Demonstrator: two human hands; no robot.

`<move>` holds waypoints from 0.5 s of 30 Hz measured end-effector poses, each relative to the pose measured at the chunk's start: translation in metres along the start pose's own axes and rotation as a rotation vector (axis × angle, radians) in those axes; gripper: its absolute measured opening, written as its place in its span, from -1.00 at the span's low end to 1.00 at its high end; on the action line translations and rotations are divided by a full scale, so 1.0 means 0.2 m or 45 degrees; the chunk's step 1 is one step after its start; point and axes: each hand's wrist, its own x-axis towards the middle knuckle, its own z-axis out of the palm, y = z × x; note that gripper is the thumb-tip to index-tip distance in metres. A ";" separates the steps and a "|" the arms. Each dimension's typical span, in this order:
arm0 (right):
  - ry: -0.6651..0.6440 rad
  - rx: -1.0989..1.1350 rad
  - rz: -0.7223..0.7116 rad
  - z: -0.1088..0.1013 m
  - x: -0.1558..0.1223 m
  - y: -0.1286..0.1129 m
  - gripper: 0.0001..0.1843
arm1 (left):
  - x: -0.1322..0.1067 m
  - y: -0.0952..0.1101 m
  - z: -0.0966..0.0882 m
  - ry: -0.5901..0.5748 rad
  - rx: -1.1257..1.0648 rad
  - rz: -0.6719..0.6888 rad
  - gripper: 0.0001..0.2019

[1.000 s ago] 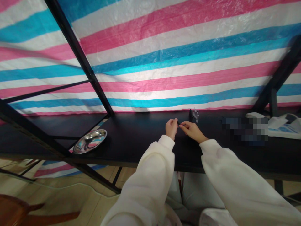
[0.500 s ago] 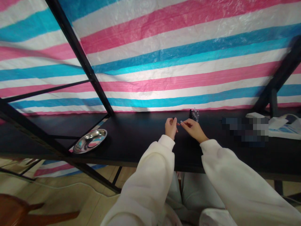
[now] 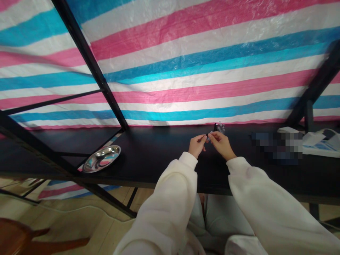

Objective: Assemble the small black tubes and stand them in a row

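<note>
From where I stand, the person's left hand (image 3: 197, 145) and right hand (image 3: 221, 144) meet above the black table (image 3: 156, 156), thumbs and fingers drawn into narrow pinches. The left pinches a small dark bit (image 3: 207, 135); at the right fingertips shows a small pale bit (image 3: 208, 139), slightly shiny. Both are right between the hands, too tiny and too covered for me to make out their full shape.

Just behind the right hand, near the table's back edge, is a small upright thing (image 3: 220, 127), dark on one side and knobbly, clear and greyish on the other. The tabletop is flat and smooth with a dull finish. Well off to the left lies an oval metal dish (image 3: 117, 150), polished like a mirror, with the striped sheet (image 3: 186, 95) reflected in it; that sheet is woven plastic, creased and glossy. The sleeves (image 3: 172, 191) are soft, thick and off-white, bunched at the cuffs.

Half a second ago the fingertips were apart, the pale bit in the right hand alone; now they have come together, the left hand shifted a little rightward. The dish hasn't moved.
</note>
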 end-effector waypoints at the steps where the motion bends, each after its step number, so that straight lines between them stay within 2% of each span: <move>1: -0.001 0.018 0.012 0.00 0.00 0.00 -0.60 | 0.00 0.00 0.00 -0.002 0.016 0.003 -0.67; 10: -0.015 0.058 0.056 0.00 -0.01 -0.04 -0.60 | 0.01 -0.03 -0.01 -0.071 0.120 0.057 -0.69; 15: -0.035 0.104 0.076 0.00 0.00 -0.03 -0.59 | 0.00 -0.02 -0.01 -0.125 0.092 0.061 -0.67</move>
